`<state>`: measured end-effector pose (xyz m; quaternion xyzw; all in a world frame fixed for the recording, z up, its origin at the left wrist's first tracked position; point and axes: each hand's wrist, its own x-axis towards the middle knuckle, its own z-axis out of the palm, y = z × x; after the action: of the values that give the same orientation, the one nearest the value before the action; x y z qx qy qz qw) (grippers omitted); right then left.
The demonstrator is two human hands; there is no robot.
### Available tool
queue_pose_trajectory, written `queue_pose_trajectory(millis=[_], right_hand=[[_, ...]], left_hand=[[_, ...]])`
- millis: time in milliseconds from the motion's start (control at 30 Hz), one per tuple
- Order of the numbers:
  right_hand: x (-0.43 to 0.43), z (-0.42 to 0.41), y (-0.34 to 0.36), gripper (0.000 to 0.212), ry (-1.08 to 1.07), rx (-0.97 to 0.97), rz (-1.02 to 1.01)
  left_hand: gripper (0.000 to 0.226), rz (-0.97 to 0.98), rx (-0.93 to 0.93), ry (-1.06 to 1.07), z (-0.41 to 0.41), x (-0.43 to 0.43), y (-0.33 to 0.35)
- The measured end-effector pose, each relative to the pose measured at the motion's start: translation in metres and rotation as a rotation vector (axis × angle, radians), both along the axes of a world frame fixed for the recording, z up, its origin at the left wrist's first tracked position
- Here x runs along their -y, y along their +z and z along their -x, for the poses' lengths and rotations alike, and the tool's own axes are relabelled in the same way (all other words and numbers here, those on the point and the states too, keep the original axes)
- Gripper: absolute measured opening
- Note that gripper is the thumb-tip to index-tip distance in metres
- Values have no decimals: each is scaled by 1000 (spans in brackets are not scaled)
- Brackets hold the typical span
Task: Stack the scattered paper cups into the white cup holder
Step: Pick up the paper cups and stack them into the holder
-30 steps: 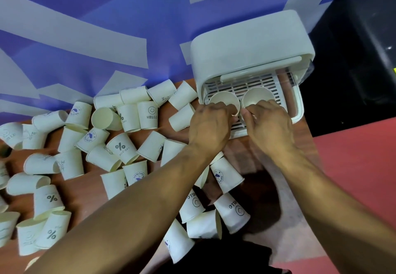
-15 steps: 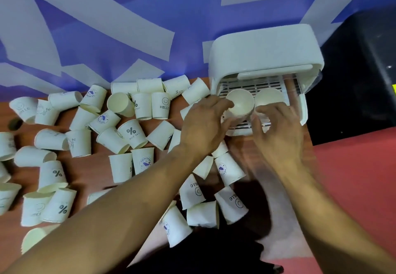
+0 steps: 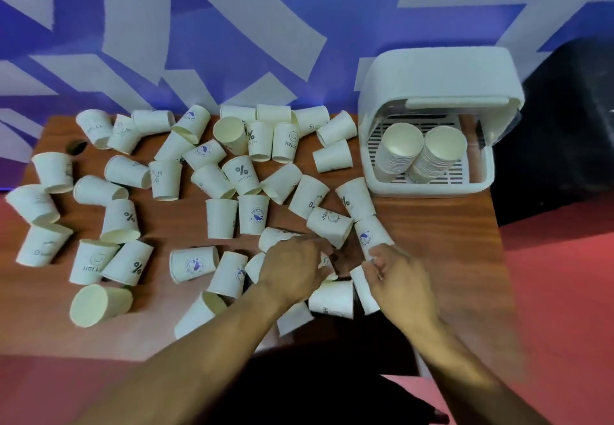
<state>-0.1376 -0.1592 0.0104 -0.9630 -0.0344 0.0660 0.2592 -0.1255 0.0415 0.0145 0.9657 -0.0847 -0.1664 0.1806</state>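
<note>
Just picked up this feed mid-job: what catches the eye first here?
Dozens of white printed paper cups lie scattered across the brown wooden table. At its back right, the white plastic cup holder holds two leaning stacks. The left hand and right hand reach among cups near the front edge.

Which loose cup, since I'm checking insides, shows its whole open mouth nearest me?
The sideways cup at the table's front-left edge; the other open-mouthed one sits far back.

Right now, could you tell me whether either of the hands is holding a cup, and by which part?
It cannot be told. The left hand covers a half-hidden cup; the right hand touches the blue-logo cup at its near end.
</note>
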Motion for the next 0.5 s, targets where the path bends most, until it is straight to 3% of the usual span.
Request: queue_pose_trajectory(millis=[133,300,500], right_hand=[[-12,38,-1,16,19,-129,43],[-37,65,-10,25,174,-233,45],[-77,76,-30,29,317,-257,216]], left_hand=[[28,-37,-14,196,29,-25,-12],[24,-97,-94,253,64,-49,-21],[29,-129,-85,372,72,-64,-24]])
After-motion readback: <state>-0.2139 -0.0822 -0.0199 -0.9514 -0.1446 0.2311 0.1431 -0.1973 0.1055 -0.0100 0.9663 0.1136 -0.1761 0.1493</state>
